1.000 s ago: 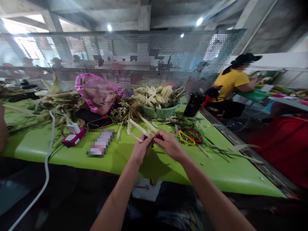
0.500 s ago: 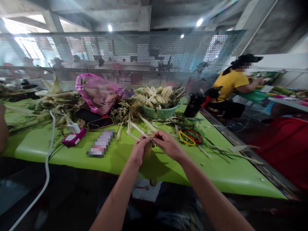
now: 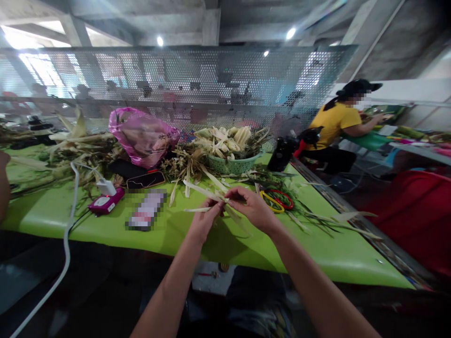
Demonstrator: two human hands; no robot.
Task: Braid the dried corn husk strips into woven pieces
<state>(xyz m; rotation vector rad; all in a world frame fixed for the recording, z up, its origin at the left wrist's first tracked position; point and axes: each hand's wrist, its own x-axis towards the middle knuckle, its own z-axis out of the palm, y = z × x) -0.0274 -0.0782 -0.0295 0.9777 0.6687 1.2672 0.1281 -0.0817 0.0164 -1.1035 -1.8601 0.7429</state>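
Since the earlier frame, the pale husk strips [image 3: 202, 189] are shifting in our hands: one end is now sticking out sideways past our left hand [image 3: 207, 219], and a loose end is now hanging below our fingers. Our right hand [image 3: 252, 207] is staying close beside the left, the fingertips nearly meeting. With both hands we are keeping the grip clamped on the strips, thumb against finger, and we are holding them just above the green table [image 3: 317, 249], near its front edge. To the right of our hands, red and yellow handles [image 3: 281, 205] are lying among green scraps [image 3: 299, 211]. Beyond our hands, a green basket [image 3: 232, 165] is holding more pale husk pieces [image 3: 227, 141], and a pink bag [image 3: 143, 136] is resting to its left. Nearer us on the left, a pixelated phone [image 3: 146, 210] is lying flat.
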